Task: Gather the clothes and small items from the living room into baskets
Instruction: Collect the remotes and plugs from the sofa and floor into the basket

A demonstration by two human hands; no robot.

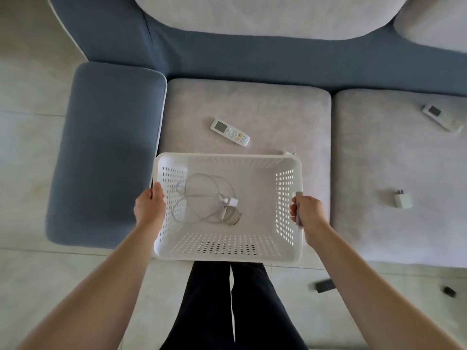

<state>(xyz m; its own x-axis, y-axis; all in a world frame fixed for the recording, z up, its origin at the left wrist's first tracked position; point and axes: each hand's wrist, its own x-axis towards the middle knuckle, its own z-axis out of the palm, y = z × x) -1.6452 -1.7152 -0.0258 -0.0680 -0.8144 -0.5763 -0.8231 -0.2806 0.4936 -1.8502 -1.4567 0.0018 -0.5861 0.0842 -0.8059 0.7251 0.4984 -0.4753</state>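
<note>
**Basket held by both handles over the sofa edge**

Basket (pixel 227 251), white and perforated, hangs between my hands above my legs. My left hand (pixel 149 207) grips its left rim, thumb over the edge; my right hand (pixel 307 213) curls round the grey handle (pixel 299 209) on its right side. Between my hands, on the basket floor, lies a coiled white cable (pixel 202 198) with its charger plug (pixel 231 202). Just beyond the basket a white remote (pixel 230 132) rests on the sofa cushion (pixel 247 102). Right of my right hand sit a white adapter (pixel 403 199) and, farther off, a second remote (pixel 441 117).
</note>
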